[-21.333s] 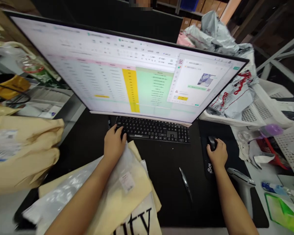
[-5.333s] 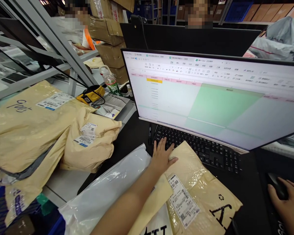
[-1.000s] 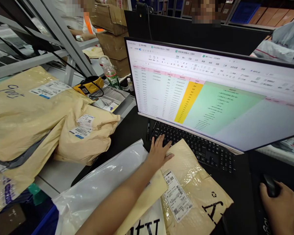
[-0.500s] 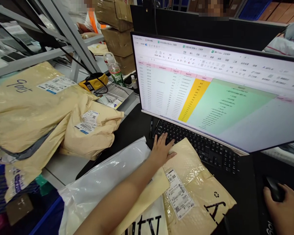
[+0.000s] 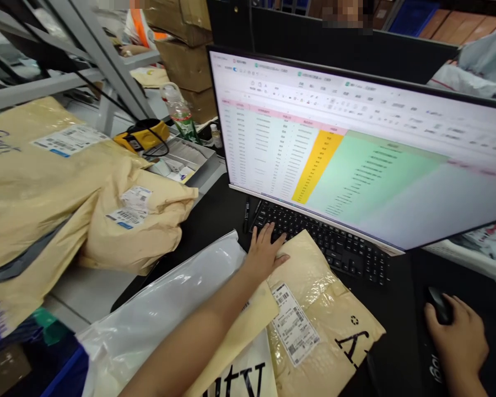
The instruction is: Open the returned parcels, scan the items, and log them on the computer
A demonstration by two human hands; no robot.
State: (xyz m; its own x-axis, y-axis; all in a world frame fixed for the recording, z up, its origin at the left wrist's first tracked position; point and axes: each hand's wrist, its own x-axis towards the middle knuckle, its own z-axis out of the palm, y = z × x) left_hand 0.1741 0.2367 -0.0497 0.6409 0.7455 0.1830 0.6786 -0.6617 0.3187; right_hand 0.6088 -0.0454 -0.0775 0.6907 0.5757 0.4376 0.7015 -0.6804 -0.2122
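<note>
My left hand (image 5: 264,252) rests with fingers spread on the left end of the black keyboard (image 5: 330,245), its thumb side by the corner of a cream mailer bag (image 5: 339,325). That bag bears a white shipping label (image 5: 295,325) and partly covers the keyboard. Under my left forearm lies a white plastic mailer (image 5: 182,281) with large black lettering. On the right, my right hand (image 5: 458,333) is curved around a black computer mouse (image 5: 440,305) on a dark mouse pad. A monitor (image 5: 355,149) behind the keyboard displays a spreadsheet with yellow and green columns.
Stuffed cream parcels (image 5: 136,220) are heaped at the left. Behind them are a yellow device (image 5: 143,137), a small open box (image 5: 190,162) and a bottle (image 5: 179,113). Cardboard boxes (image 5: 186,60) stand farther back, near a person in an orange-and-white top. A blue crate sits at the lower left.
The view has shifted slightly right, so most things appear farther left and more of my right hand shows. Both hands stay where they were, on the keyboard and the mouse.
</note>
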